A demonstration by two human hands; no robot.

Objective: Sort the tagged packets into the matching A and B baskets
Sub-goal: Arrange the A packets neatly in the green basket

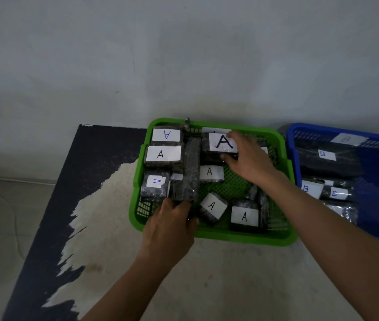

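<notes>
- Worn black-and-pale table (105,228) under both baskets.
- Green plastic basket (241,236) holds dark packets with white A tags (244,215); blue plastic basket (294,149) holds B-tagged packets (323,154).
- Right hand (248,158) pinches a big-A dark packet (222,142) at the green basket's far side.
- Left hand (170,228) grips a long dark packet (192,167) by its near end.

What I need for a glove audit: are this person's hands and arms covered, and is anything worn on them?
No gloves: the left hand and right hand are bare. The left forearm and right forearm are bare too, with no sleeve in view. No watch, bracelet or ring shows, though the picture is dim.
</notes>
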